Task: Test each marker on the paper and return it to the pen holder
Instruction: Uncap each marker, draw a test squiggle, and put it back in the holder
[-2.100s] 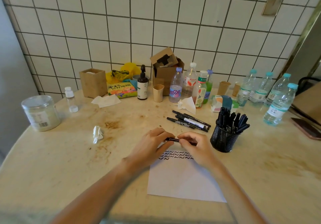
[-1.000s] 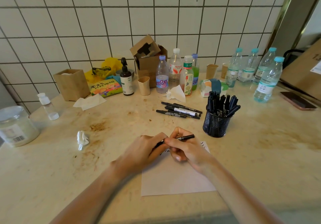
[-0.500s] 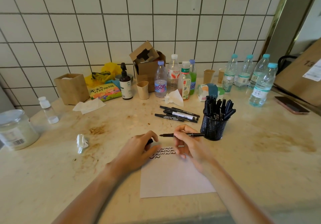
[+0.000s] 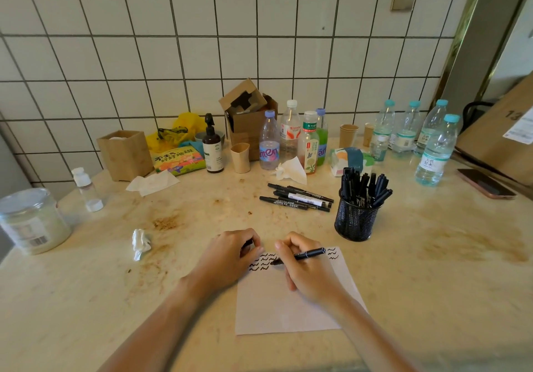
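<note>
My right hand [image 4: 307, 267] grips an uncapped black marker [image 4: 305, 255], its tip down on the white paper [image 4: 288, 311] beside rows of black squiggles [image 4: 261, 262]. My left hand [image 4: 227, 256] rests at the paper's top left corner and pinches the marker's black cap [image 4: 248, 246] in curled fingers. The black mesh pen holder [image 4: 356, 221] stands right of the paper, packed with several black markers. Several more markers [image 4: 298, 197] lie loose on the table behind the paper.
A row of bottles [image 4: 291, 138], paper cups and a cardboard box [image 4: 249, 117] line the tiled wall. A crumpled tissue [image 4: 140, 243] lies left of my hands, a plastic jar [image 4: 31, 220] at far left. A phone [image 4: 486, 187] sits at the right.
My hands pulled the cap off the marker. My left hand kept the cap. My right hand turned the marker and lowered its tip onto the paper.
</note>
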